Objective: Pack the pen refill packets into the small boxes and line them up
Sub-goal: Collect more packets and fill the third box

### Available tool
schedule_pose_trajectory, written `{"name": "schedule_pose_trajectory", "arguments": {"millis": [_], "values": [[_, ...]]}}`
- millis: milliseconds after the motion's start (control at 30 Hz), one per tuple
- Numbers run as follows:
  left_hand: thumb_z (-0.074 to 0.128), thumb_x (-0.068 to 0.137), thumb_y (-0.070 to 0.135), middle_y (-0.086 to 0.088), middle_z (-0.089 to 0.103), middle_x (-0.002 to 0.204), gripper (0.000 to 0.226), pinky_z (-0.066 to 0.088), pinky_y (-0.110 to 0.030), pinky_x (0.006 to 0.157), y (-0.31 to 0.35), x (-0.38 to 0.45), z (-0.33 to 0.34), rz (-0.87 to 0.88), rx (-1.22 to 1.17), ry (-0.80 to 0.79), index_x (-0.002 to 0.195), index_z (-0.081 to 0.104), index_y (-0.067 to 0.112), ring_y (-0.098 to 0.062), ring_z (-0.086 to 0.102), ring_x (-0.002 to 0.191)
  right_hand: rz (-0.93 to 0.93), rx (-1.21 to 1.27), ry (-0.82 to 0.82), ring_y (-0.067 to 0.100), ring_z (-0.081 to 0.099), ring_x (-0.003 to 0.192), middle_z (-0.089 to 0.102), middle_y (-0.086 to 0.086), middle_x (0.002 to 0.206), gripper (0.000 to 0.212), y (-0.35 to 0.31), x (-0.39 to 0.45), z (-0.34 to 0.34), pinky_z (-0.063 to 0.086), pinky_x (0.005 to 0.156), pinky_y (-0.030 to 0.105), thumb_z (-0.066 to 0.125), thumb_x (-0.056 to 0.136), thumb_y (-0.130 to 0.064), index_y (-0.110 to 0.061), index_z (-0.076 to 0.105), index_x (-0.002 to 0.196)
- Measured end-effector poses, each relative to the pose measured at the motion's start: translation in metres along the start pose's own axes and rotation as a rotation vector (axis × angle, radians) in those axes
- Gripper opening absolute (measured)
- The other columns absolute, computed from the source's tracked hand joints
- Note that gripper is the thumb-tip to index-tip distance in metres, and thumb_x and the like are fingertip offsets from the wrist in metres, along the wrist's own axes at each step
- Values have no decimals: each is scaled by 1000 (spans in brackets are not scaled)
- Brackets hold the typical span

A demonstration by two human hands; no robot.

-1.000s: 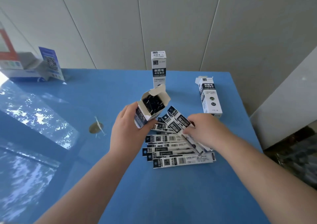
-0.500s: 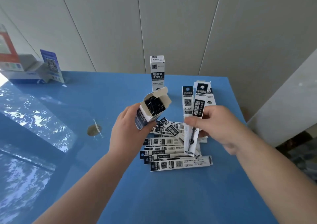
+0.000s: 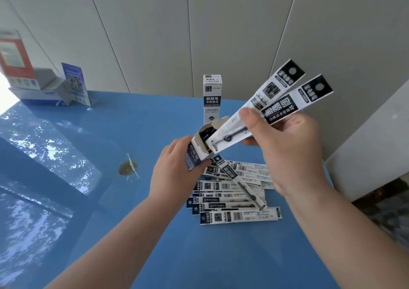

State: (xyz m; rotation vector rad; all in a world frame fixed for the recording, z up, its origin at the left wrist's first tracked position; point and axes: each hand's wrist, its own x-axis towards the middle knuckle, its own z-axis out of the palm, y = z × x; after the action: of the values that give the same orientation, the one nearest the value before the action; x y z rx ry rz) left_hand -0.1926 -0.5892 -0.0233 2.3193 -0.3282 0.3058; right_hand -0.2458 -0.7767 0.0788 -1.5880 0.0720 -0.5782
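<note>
Since half a second ago I see the right hand (image 3: 285, 149) has swung its two refill packets (image 3: 276, 105) from upright to a slant, lower ends now at the mouth of the open box (image 3: 200, 147); the view has also moved closer over the table. The second box that lay at the right is now hidden behind this hand.

Right hand: thumb and fingers pinch both packets mid-length, fanned apart at their upper ends. Left hand (image 3: 174, 178): curled around the box, holding it tilted above the blue table (image 3: 110, 233), flaps open, dark refill ends visible inside.

Packets are flat, narrow card strips, white with black printed headers and a round hang hole; one shows a clear window over the refill. The loose pile of packets (image 3: 234, 195) lies overlapped on the table under the hands. A closed box (image 3: 212, 98) stands upright at the far edge, a tall cardboard prism, white with a black band. The tabletop is glossy and reflective.
</note>
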Motion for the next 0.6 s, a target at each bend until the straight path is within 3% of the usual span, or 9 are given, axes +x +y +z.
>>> {"name": "schedule_pose_trajectory", "arguments": {"millis": [167, 300, 367, 433, 533, 600], "values": [[78, 83, 43, 30, 51, 107, 49, 37, -18, 76, 0, 0, 0, 9, -2, 4, 125, 53, 42, 5, 43, 98, -14, -145, 3, 24, 76, 69, 78, -1, 74, 24, -1, 5, 7, 62, 66, 54, 77, 82, -47, -23, 78, 82], [76, 83, 46, 29, 51, 109, 48, 37, -22, 78, 2, -1, 1, 25, 13, 1, 126, 54, 40, 1, 46, 101, 32, -163, 14, 30, 74, 66, 77, 4, 72, 34, 3, 5, 17, 60, 64, 55, 78, 80, -46, -12, 76, 78], [77, 83, 45, 29, 51, 108, 48, 37, -20, 77, 2, 0, 1, 24, 11, 12, 125, 54, 40, 2, 45, 99, 61, -177, 11, 23, 74, 65, 77, 0, 71, 27, 6, 2, 23, 61, 64, 50, 79, 80, -41, -15, 76, 78], [78, 82, 44, 30, 51, 107, 48, 36, -18, 77, 2, 1, 1, 18, 2, 19, 122, 53, 42, 3, 45, 99, 41, -224, -37, 9, 72, 62, 76, -11, 70, 14, 11, -3, 29, 61, 62, 36, 80, 83, -32, -23, 75, 74], [79, 82, 42, 27, 55, 109, 47, 39, -24, 80, 1, 1, 0, 4, -10, 20, 122, 55, 40, -3, 50, 103, 35, -322, -138, -5, 64, 54, 67, -21, 57, 24, 15, -7, 30, 45, 48, 13, 80, 85, -26, -28, 69, 63], [80, 82, 41, 25, 56, 110, 48, 40, -25, 81, 1, 1, -1, 2, -12, 20, 124, 56, 38, -3, 50, 104, 47, -373, -215, -4, 62, 54, 67, -19, 58, 19, 11, -6, 26, 44, 48, 13, 77, 87, -32, -25, 73, 69]]}}
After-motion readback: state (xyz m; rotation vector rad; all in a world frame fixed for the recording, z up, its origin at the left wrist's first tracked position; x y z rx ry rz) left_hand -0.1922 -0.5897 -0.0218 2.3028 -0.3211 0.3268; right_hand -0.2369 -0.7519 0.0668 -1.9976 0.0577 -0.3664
